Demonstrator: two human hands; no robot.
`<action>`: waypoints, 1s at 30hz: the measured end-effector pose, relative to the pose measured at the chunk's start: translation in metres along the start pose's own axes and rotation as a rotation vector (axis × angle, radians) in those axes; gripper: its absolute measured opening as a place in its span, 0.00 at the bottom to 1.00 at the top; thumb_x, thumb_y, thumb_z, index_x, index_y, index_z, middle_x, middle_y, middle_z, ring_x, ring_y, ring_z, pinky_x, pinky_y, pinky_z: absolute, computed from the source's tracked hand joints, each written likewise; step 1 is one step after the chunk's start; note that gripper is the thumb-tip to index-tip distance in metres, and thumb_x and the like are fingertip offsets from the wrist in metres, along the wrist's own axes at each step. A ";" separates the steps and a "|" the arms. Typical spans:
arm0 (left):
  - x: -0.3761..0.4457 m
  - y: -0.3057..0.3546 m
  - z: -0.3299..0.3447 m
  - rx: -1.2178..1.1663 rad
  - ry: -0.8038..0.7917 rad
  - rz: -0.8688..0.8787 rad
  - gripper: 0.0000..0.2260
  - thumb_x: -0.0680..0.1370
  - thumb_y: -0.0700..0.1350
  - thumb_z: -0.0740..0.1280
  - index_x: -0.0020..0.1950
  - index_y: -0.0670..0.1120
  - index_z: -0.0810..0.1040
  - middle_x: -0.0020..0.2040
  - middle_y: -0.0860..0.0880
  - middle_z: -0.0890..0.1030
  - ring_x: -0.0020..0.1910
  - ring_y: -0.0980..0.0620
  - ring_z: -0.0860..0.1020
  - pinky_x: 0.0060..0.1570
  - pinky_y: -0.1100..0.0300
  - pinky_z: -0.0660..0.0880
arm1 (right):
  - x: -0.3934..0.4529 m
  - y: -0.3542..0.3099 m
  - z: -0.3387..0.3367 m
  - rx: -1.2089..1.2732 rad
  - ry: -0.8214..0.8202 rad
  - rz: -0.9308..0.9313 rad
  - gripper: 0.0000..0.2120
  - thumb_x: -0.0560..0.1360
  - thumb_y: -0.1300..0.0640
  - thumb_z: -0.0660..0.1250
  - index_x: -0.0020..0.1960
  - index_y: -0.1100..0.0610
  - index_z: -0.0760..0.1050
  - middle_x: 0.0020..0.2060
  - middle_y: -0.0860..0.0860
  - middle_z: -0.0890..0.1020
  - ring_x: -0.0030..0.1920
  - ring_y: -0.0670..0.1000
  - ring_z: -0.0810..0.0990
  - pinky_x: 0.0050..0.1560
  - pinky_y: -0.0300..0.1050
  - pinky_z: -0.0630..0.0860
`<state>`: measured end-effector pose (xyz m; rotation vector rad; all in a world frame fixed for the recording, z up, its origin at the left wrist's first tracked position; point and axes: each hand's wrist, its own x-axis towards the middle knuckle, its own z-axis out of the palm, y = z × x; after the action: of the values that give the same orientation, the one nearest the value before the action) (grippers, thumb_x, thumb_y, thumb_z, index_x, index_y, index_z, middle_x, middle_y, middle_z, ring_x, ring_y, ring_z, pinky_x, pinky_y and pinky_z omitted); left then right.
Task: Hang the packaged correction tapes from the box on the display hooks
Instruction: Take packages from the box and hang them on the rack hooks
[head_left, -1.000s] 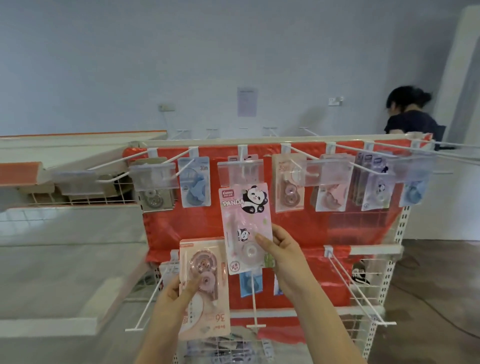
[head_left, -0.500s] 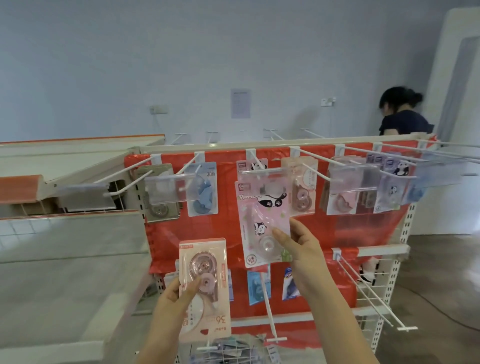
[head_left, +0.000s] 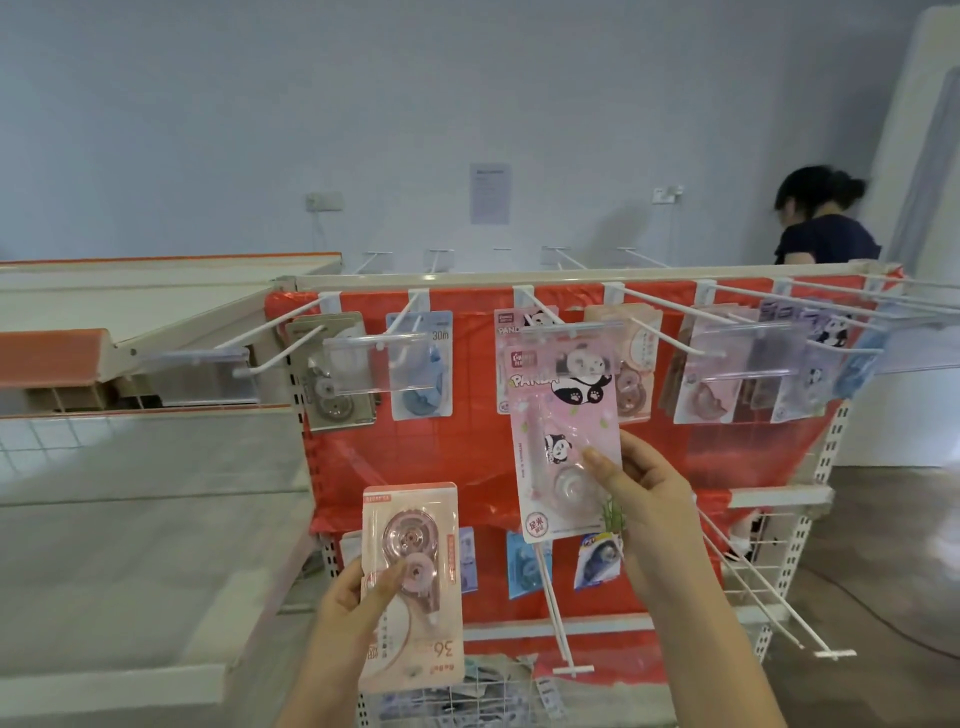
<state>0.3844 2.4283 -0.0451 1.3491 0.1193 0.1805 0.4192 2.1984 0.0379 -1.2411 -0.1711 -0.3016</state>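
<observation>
A: Start with the hands. What's different from a second ago?

B: The right hand (head_left: 641, 499) has carried the panda packet (head_left: 566, 447) upward. It was held below the label holder; now its top edge sits behind or against the clear label holder (head_left: 563, 349) at the tip of the centre hook (head_left: 535, 306). Thumb in front, fingers behind, pinching the lower right of the card.

A: So it's on the hook?

B: I can't tell. The plastic blurs the hang hole, so it may be threaded or only lined up. I'd judge the hanging step is nearly made, not finished.

A: And the left hand (head_left: 358, 608)?

B: Unchanged: it grips the pink packet (head_left: 413, 582) low down, upside down, waiting its turn.

A: Materials?

B: Both packets are flat printed cards with a clear moulded blister over a rounded tape dispenser: glossy, light, slightly flexible. The hooks are thin white wire prongs, each tipped with a transparent rectangular holder. Behind them a shiny, creased red sheet (head_left: 415, 467) covers the rack's back panel.

A: Further out?

B: Other packets hang along the top row and on the row below, and a wire basket (head_left: 441, 701) of more stock sits at the bottom. A person (head_left: 826, 223) stands beyond the rack.
</observation>
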 end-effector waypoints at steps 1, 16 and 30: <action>0.000 -0.001 -0.001 0.005 0.002 -0.001 0.27 0.56 0.62 0.75 0.51 0.52 0.83 0.48 0.46 0.85 0.52 0.43 0.82 0.61 0.37 0.70 | 0.000 -0.002 0.000 -0.019 0.003 -0.004 0.11 0.72 0.62 0.69 0.55 0.56 0.80 0.46 0.51 0.86 0.47 0.51 0.84 0.51 0.46 0.79; -0.003 0.002 0.014 -0.023 -0.032 -0.021 0.24 0.55 0.63 0.75 0.48 0.56 0.84 0.50 0.47 0.85 0.55 0.41 0.80 0.62 0.35 0.69 | 0.005 -0.006 -0.010 0.087 -0.083 0.157 0.10 0.65 0.59 0.71 0.46 0.56 0.83 0.42 0.53 0.85 0.42 0.52 0.83 0.43 0.45 0.78; 0.004 -0.004 0.008 -0.005 0.032 -0.019 0.37 0.50 0.68 0.76 0.53 0.51 0.82 0.49 0.48 0.85 0.55 0.42 0.80 0.62 0.37 0.69 | 0.064 0.018 0.014 -0.268 0.057 0.082 0.08 0.74 0.52 0.70 0.50 0.54 0.80 0.41 0.47 0.83 0.41 0.46 0.81 0.39 0.40 0.77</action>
<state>0.3897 2.4200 -0.0475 1.3404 0.1582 0.1863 0.4860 2.2080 0.0450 -1.4986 -0.0307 -0.2954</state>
